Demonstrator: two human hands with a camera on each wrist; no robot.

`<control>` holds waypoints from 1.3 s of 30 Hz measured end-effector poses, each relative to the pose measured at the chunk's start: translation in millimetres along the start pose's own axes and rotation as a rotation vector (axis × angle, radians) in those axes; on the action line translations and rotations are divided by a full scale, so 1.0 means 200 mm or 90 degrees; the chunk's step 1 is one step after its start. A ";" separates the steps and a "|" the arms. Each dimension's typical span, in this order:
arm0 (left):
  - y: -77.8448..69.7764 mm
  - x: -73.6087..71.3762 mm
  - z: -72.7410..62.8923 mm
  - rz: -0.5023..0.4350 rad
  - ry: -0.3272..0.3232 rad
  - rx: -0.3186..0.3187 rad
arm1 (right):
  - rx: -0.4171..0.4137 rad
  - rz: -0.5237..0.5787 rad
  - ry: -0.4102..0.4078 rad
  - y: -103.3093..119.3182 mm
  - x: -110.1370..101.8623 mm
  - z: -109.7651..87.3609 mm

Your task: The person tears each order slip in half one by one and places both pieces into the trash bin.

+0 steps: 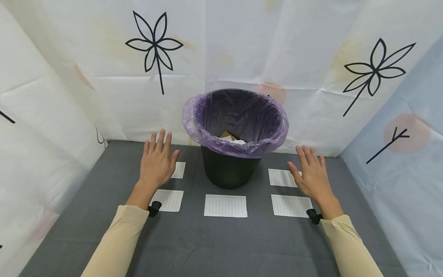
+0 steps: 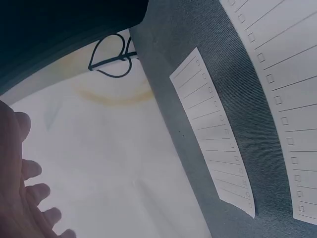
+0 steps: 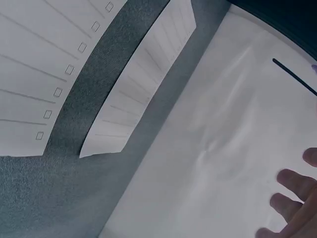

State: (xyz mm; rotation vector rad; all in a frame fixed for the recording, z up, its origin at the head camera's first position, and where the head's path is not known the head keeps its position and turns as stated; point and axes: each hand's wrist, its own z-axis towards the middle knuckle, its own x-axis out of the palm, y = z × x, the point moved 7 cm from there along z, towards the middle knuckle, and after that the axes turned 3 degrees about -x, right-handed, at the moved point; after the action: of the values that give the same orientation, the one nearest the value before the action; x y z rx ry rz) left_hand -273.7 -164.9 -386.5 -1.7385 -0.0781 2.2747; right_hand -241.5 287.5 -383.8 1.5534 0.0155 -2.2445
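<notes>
My left hand is held out flat over the left side of the grey table, fingers straight and nothing in it. Opposite it, my right hand stretches forward with its fingers spread, also holding nothing. Between and beyond them stands a black bin lined with a purple plastic bag, whose edge folds over the rim. White scraps and a brown piece lie inside the bin. Lined paper slips lie below the hands: a left front slip and a right front slip.
One more lined slip lies in front of the bin. Two back slips, the left one and the right one, flank it, each partly behind a hand. White cloth with flower drawings walls the grey table at the back and sides.
</notes>
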 end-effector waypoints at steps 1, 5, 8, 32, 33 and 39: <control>-0.01 0.00 -0.01 -0.008 -0.007 0.006 | -0.010 0.003 -0.010 0.01 0.00 0.00; -0.03 -0.02 -0.06 -0.032 -0.055 0.036 | -0.043 0.017 -0.040 0.04 -0.01 -0.03; -0.05 -0.03 -0.09 -0.041 -0.101 0.059 | -0.049 0.030 -0.049 0.05 -0.01 -0.05; -0.20 0.30 -0.32 -0.440 0.058 -0.009 | 0.035 0.348 -0.012 0.31 0.29 -0.23; -0.21 0.32 -0.33 -0.444 0.068 -0.010 | 0.040 0.357 -0.001 0.32 0.31 -0.24; -0.27 0.40 -0.36 -0.463 0.110 0.003 | 0.063 0.388 0.064 0.38 0.40 -0.25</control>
State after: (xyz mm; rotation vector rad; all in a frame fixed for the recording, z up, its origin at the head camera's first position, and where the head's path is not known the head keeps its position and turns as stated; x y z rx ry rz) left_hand -213.9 -101.4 -470.6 -1.5505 -0.5655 1.5915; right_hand -194.8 202.9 -458.3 1.4656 -0.4799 -1.7063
